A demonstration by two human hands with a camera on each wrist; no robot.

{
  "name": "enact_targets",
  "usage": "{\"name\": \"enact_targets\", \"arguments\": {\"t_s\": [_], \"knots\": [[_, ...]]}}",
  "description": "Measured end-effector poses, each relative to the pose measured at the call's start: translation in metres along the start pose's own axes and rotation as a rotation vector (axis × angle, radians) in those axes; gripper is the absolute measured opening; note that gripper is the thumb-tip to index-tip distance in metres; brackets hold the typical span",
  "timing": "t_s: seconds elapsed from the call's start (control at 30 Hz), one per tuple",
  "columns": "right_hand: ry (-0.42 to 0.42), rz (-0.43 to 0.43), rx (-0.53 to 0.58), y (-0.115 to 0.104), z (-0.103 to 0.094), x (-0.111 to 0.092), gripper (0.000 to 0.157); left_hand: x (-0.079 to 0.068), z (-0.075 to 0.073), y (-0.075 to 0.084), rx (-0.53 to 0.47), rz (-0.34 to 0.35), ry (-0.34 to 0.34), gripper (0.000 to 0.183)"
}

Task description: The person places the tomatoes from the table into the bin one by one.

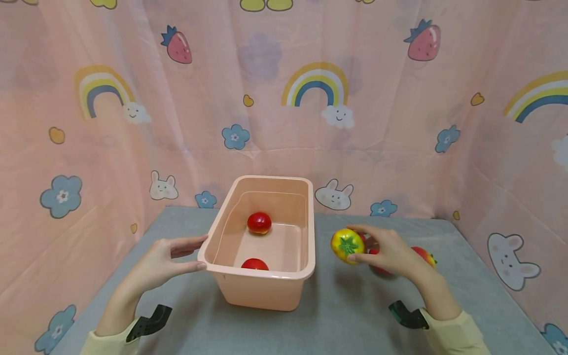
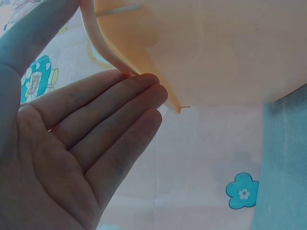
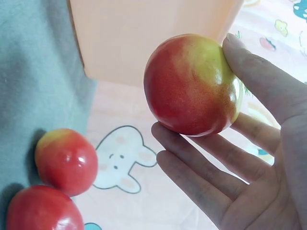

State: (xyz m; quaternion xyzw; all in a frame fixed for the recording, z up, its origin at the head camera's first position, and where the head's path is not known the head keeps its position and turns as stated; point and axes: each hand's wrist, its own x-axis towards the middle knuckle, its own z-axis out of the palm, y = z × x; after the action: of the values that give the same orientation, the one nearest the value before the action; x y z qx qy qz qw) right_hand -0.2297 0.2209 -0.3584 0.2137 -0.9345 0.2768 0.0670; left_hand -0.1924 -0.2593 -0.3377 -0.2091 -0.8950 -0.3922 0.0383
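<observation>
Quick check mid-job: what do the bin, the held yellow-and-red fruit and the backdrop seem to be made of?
Bin: probably moulded plastic, satin finish; smooth walls, rounded corners.
Held fruit: glossy, perhaps plastic or coated foam; bright highlights, blended color. The look leaves it open.
Backdrop: likely thin printed fabric, matte; soft folds, creases.

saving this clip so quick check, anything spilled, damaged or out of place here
Nothing stands out. The bin stands upright with two red fruits inside; the right hand holds a yellow-and-red fruit, and more fruits lie on the table. No spill or damage shows.
</observation>
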Motion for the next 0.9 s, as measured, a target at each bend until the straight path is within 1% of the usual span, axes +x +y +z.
{"name": "enact_targets", "arguments": {"t_s": [0.47, 0.63, 0.9], "knots": [[0.016, -0.068, 0.017, -0.008, -0.012, 0.009, 0.07, 0.0, 0.0, 0.001, -0.009, -0.005, 0.0, 0.059], [0.022, -0.071, 0.015, -0.012, -0.015, 0.013, 0.069, 0.001, 0.0, 0.0, -0.01, -0.004, -0.002, 0.06], [0.008, -0.081, 0.026, -0.019, -0.02, 0.019, 0.069, 0.001, 0.0, -0.001, -0.002, 0.001, 0.0, 0.059]]}}
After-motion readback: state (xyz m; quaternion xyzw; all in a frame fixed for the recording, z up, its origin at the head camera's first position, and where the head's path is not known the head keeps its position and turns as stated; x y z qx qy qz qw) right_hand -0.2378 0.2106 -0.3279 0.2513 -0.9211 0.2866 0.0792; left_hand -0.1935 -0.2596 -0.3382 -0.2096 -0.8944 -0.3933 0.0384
